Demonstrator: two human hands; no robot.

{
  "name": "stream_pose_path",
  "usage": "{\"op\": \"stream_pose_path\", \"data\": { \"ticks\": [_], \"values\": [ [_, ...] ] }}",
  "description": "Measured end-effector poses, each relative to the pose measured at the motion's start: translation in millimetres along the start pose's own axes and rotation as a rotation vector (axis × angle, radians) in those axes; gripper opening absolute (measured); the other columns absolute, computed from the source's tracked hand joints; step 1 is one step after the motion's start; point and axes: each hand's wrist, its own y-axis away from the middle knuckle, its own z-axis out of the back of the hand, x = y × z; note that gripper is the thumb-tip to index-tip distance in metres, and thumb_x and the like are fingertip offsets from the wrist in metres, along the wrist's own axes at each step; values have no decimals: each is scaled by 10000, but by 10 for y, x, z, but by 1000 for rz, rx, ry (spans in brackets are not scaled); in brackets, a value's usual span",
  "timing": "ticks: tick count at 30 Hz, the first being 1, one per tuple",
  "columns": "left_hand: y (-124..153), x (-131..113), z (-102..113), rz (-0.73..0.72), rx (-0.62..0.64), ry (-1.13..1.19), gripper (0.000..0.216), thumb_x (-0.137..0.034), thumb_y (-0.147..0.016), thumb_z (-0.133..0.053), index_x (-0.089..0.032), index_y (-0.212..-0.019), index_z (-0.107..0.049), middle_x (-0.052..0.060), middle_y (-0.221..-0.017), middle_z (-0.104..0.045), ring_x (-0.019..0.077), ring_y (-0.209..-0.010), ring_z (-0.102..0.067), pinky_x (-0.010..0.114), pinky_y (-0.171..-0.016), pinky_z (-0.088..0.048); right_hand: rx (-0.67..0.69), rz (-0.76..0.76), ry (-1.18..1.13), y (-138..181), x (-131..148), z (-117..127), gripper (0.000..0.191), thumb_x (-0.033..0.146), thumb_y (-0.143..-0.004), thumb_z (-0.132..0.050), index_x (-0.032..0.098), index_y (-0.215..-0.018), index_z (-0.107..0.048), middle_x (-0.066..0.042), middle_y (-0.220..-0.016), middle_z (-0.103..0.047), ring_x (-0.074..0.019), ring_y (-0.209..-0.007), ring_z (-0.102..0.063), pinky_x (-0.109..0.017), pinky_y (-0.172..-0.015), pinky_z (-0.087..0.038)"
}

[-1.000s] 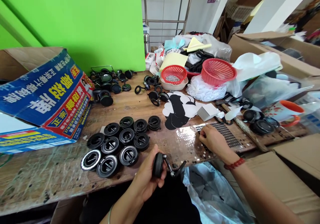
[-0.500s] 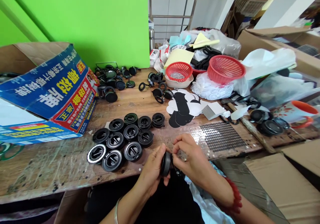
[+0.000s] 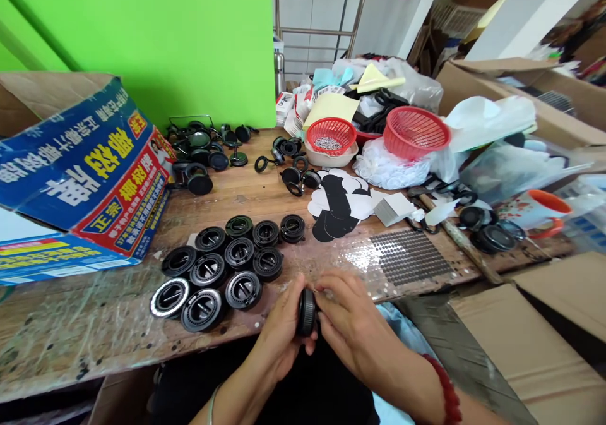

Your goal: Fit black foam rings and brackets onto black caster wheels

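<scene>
In my left hand (image 3: 283,324) is a black round part with a ribbed rim (image 3: 307,312), held on edge above my lap at the table's front. My right hand (image 3: 348,321) is at the part's right face, fingers curled in against it. Whatever those fingertips pinch is hidden behind them. To the left of my hands stands a group of similar black round parts (image 3: 243,290), each with a slotted centre facing up. One of them has a shiny silver ring (image 3: 157,308).
A blue printed carton (image 3: 113,153) stands at left, near black mirror-like pieces (image 3: 199,158). Beyond my hands lie black and white cut-outs (image 3: 338,201) and a sheet of small dark dots (image 3: 409,257). Red baskets (image 3: 416,132), a wooden-handled tool (image 3: 466,248) and a mug (image 3: 534,212) are at right.
My right hand has closed in on the part's right face, its fingers now flatter against it; before, they were pinched just off it. The view has shifted slightly.
</scene>
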Motion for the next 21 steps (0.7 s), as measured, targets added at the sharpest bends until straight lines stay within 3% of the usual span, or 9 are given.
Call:
{"op": "stream_pose_path", "data": {
  "ticks": [4,7,10,13,16,21],
  "values": [
    [-2,-22,-24,15,55,-61,598,-752,-688,-666,-200,-894,-558,-62,-545,-542,83,-372,-472,140,-284,-315,91,-45,-62,102,-141,142,273,164,-937,-526,217,-1169,-659,-115,-1196,-617,-270,-1209,-522,-454,-1015,-471],
    [5,-62,-63,17,130,-64,571,-737,-699,-669,-205,-878,-561,-66,-534,-527,77,-363,-447,143,-282,-329,13,-188,-91,194,-604,278,217,225,-961,-492,222,-1036,-695,-102,-1154,-620,-223,-1064,-602,-376,-904,-510],
    [-6,-99,-85,-15,149,-44,552,-721,-720,-662,-201,-885,-578,-66,-515,-513,71,-359,-424,138,-287,-323,-184,-412,272,311,-1194,365,140,193,-861,-569,187,-775,-679,-114,-945,-636,-269,-931,-584,-435,-869,-463],
    [-33,-123,-79,-17,135,-35,554,-718,-719,-666,-194,-884,-593,-61,-503,-510,70,-359,-412,136,-288,-314,-153,-507,492,402,-1594,368,162,157,-822,-580,189,-686,-662,-109,-912,-641,-271,-901,-554,-419,-853,-421],
    [-51,-135,-69,-14,121,-33,555,-720,-703,-681,-192,-850,-592,-59,-491,-505,71,-362,-413,135,-286,-313,-106,-485,527,408,-1713,338,145,160,-809,-599,198,-692,-676,-90,-912,-642,-259,-899,-543,-374,-804,-398],
    [-58,-152,-81,-38,75,-29,568,-728,-687,-691,-189,-839,-593,-58,-485,-505,75,-362,-423,138,-278,-318,-26,-521,553,291,-1654,329,132,145,-777,-613,201,-665,-653,-81,-888,-625,-260,-895,-516,-346,-728,-351]
  ]
}}
